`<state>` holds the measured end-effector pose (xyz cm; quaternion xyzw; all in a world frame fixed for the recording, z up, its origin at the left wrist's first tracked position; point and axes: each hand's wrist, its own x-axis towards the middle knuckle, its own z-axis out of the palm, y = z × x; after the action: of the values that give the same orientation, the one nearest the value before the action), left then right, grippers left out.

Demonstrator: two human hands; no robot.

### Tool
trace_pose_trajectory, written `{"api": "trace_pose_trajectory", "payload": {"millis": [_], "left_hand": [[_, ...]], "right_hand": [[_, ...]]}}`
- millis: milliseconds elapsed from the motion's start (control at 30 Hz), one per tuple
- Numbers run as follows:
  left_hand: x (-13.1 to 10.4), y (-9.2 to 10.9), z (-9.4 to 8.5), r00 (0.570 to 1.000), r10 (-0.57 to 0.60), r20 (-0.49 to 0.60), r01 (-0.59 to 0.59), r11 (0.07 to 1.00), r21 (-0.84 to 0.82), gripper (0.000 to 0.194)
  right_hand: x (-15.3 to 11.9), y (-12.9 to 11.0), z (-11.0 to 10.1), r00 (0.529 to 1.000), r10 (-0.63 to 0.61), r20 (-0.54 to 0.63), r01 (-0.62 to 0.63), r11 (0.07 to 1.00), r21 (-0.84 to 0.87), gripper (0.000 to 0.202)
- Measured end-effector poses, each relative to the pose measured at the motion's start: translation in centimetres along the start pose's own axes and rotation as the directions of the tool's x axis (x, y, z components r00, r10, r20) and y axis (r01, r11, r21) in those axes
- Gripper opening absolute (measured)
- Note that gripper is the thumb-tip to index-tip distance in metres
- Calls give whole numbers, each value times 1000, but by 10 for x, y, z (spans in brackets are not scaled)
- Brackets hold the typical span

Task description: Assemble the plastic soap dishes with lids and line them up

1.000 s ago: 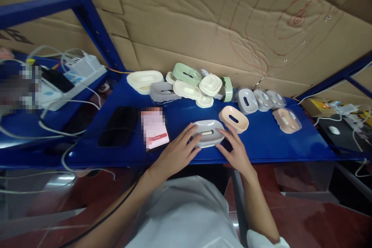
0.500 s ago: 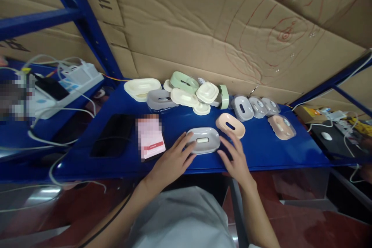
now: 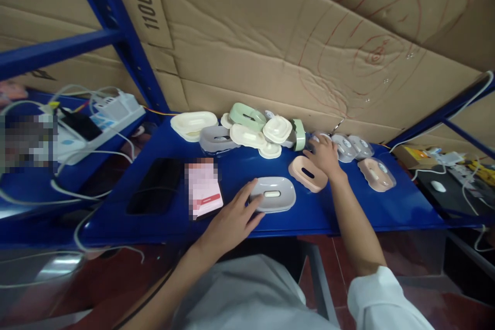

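Cardboard (image 3: 240, 36) backs the blue tabletop (image 3: 359, 211), where the grey dish (image 3: 282, 185) lies near the front edge, in front of you. Your left hand (image 3: 237, 219) is loosely spread at the dish's left end, fingertips at the rim, not gripping it. Your right hand (image 3: 325, 155) is farther back, fingers bent over a grey piece (image 3: 317, 137) they mostly cover; you cannot tell whether they grip it. The dish looks like light, stiff, glossy plastic, perhaps a little slippery; its two rounded ends seem the best hold. It sits hollow side up, its long axis running left to right, roughly along the front edge, and the pale strip (image 3: 271, 194) in its middle lies the same way.
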<state>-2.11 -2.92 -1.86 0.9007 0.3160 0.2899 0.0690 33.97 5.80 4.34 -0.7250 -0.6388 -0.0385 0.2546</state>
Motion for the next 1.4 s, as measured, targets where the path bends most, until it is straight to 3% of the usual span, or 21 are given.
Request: {"api": "trace_pose_trajectory", "payload": {"millis": [67,200,367,433,533,600,667,800,900,1000,1067,1167,1233,1400], "left_hand": [[0,0,-1,1000,2,1,-2,1000,-9,36],[-1,-1,-3,1000,8,23,-8,1000,-7,38],[-1,-1,-3,1000,-11,15,12,999,-35,37],[-1,-1,-2,1000,-11,5,12,998,-55,36],[0,-2,-3,1000,-28,12,29,995,-92,37],[0,-2,-4,998,-60,25,63,990,-128,47],[1,-1,-6,995,-92,41,97,983,-155,61],[2,0,-8,994,-75,86,88,983,-163,75],[2,0,-8,995,-39,88,53,985,-163,73],[1,-2,-7,995,-44,95,58,985,-160,69],[0,-3,-7,993,-49,104,66,985,-162,69],[0,-4,-6,994,-30,106,48,984,-174,66],[0,-4,-6,994,-21,107,40,983,-177,65],[-1,-5,-5,992,-55,116,78,976,-205,63]], "right_hand": [[13,0,10,999,40,-2,-39,987,155,15],[13,8,17,998,52,-47,-29,918,394,26],[-8,10,-5,986,134,-101,-37,761,648,38],[-28,8,-19,972,218,-90,-70,632,772,33],[-69,4,-34,942,336,26,-132,297,946,29],[-95,-2,-35,938,330,106,-176,189,966,33],[-114,-15,-29,943,295,156,-230,232,945,37],[-133,-54,-2,943,282,177,-292,445,847,52],[-142,-81,13,969,244,31,-194,681,706,56],[-154,-93,13,997,75,-36,-44,841,539,48],[-160,-94,6,995,-83,60,43,869,493,45],[-165,-88,-4,931,-277,237,139,871,470,55],[-165,-85,-7,902,-325,284,173,875,452,64],[-166,-90,-5,903,-347,255,228,887,401,62]]}}
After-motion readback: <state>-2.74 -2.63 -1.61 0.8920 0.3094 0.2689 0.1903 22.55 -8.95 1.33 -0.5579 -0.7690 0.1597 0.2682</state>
